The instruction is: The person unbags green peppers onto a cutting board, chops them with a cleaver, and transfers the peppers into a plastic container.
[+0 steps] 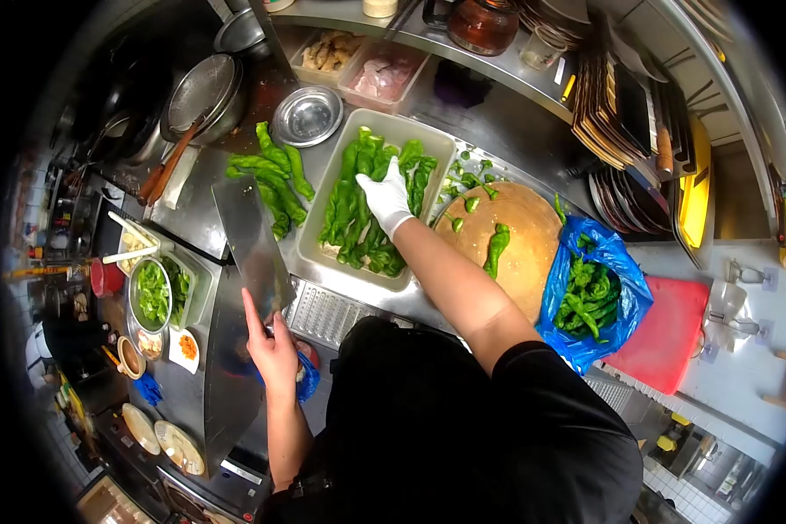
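My right hand (386, 194), in a white glove, lies on long green peppers (349, 210) in a pale rectangular tub (308, 240). Its thumb and fingers are apart; I see no pepper clasped between them. The peppers lie side by side, filling much of the tub. My bare left hand (271, 342) is to the left, below the tub. Between its thumb and fingers is the lower edge of a flat, see-through panel (251, 240), which looks like a clear lid held tilted. More green peppers (275, 179) are heaped left of the tub.
A round wooden board (520, 218) bears a single pepper. Beside it, a blue plastic bag (633, 301) holds many green peppers, next to a red cutting board (668, 336). A metal bowl (308, 115) stands behind the loose peppers. At left, a bowl of cut greens (153, 295) sits on the counter.
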The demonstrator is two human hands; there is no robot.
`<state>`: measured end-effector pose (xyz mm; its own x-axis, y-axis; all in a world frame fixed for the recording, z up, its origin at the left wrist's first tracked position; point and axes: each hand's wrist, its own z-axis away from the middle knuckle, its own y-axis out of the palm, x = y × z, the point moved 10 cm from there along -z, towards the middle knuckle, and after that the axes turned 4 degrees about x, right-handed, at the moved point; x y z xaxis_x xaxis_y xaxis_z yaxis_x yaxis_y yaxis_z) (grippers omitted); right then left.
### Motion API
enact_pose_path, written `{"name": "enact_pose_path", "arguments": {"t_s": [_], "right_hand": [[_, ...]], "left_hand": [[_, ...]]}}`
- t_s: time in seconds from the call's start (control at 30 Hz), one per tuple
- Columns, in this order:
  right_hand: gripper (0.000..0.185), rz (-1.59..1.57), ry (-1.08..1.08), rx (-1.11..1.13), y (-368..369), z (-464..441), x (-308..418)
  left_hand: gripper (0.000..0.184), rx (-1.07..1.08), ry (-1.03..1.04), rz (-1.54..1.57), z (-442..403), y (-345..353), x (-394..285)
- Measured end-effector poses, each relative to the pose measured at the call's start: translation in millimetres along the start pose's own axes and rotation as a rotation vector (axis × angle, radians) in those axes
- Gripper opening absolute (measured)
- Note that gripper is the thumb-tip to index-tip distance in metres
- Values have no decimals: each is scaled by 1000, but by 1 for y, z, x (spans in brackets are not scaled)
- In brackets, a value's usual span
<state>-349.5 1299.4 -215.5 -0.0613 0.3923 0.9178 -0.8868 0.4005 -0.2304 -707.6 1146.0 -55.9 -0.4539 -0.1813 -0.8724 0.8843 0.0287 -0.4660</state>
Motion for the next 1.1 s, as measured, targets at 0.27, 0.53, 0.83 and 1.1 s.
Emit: {"name": "enact_pose_path", "arguments": {"t_s": [0.27,0.53,0.83,1.1], "right_hand": [[71,286,-512,-116,-98,92,52],[106,1007,122,-110,-234,196,-37],[95,297,-177,-54,-185,158,51],[95,363,-279,-154,-122,70,46]], "left_hand": [[79,81,46,-1,-7,24,-2],[77,236,189,-4,-28,79,-28],[77,255,395,40,-24,97,-62],[79,283,125,83,-4,86,-37]]}}
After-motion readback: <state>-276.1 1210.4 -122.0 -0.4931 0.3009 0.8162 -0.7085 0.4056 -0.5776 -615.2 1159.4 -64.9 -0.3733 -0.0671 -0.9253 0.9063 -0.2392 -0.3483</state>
